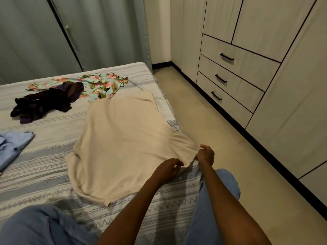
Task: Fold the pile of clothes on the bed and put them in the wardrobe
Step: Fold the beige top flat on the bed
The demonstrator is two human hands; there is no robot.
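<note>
A cream top (123, 140) lies spread flat on the patterned bed (44, 167), reaching toward the bed's right edge. My left hand (168, 167) pinches its near right corner with curled fingers. My right hand (205, 154) grips the same sleeve end just to the right, at the mattress edge. Farther back lie a floral garment (104, 85) and a dark brown and purple heap (46, 103). A light blue shirt (12, 147) sits at the left edge. The wardrobe (265, 50) stands on the right, with doors and drawers closed.
My knees in blue jeans (219, 200) rest on the bed's near edge. A strip of tiled floor (203, 121) runs between bed and wardrobe. Grey-green curtains (70, 32) hang behind the bed.
</note>
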